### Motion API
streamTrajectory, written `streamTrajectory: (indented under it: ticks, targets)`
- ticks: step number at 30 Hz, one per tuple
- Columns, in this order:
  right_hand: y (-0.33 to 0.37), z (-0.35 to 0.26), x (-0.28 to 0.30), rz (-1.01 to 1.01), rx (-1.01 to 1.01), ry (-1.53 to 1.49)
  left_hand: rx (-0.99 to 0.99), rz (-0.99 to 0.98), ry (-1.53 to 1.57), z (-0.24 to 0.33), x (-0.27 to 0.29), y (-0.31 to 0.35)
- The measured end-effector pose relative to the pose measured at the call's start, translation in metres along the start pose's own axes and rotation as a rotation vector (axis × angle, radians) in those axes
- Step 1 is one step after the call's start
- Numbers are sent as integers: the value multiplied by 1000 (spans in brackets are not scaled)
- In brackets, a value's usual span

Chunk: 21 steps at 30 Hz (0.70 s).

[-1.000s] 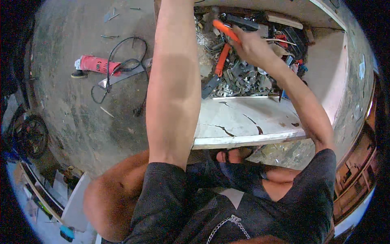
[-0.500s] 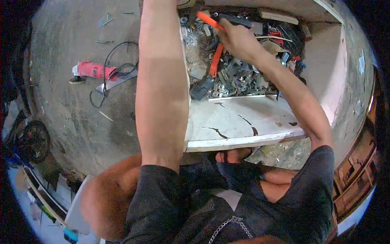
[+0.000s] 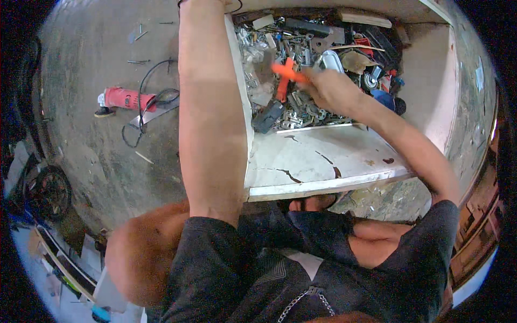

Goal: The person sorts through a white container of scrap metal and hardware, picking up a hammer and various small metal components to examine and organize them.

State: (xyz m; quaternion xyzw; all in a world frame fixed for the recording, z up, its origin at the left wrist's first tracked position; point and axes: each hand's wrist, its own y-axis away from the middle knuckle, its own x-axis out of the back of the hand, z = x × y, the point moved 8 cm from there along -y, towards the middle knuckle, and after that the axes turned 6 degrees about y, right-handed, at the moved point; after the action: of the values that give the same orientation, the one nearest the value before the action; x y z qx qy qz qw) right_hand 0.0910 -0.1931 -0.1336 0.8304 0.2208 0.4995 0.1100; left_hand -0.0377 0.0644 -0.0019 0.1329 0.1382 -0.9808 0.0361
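Observation:
My right hand (image 3: pixel 335 91) is closed around a bright orange, bar-shaped thing (image 3: pixel 288 71), blurred by motion, whose exact kind I cannot make out. It is over a white wooden drawer (image 3: pixel 318 156) full of loose metal hardware (image 3: pixel 307 110). Just under the held thing lies another orange strip (image 3: pixel 281 90), close to a dark plastic piece (image 3: pixel 268 117). My left forearm (image 3: pixel 211 113) reaches along the drawer's left side, and the hand itself is beyond the top edge of the picture.
On the floor to the left lies a red angle grinder (image 3: pixel 128 99) with its black cord (image 3: pixel 141 86). Several nails (image 3: pixel 139 62) are scattered beyond it. Inside the drawer are a caster wheel (image 3: pixel 370 81) and a wood strip (image 3: pixel 366 20). A wheel (image 3: pixel 51 188) stands far left.
My right hand has come nearer with the orange thing, uncovering hardware at the drawer's back. My left forearm has drawn back slightly, and a dark band at its wrist now shows.

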Motion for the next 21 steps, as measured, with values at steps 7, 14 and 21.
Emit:
streamTrajectory:
  ticks: [7, 14, 21]
  targets:
    - [-88, 0, 23, 286, 7, 64, -7, 0, 12, 4, -6, -1]
    - [-73, 0, 5, 114, -65, -16, -4, -5, 34, 3, -4, 1]
    - [-9, 14, 9, -88, -75, 22, 4, 7, 51, 5, -3, 2]
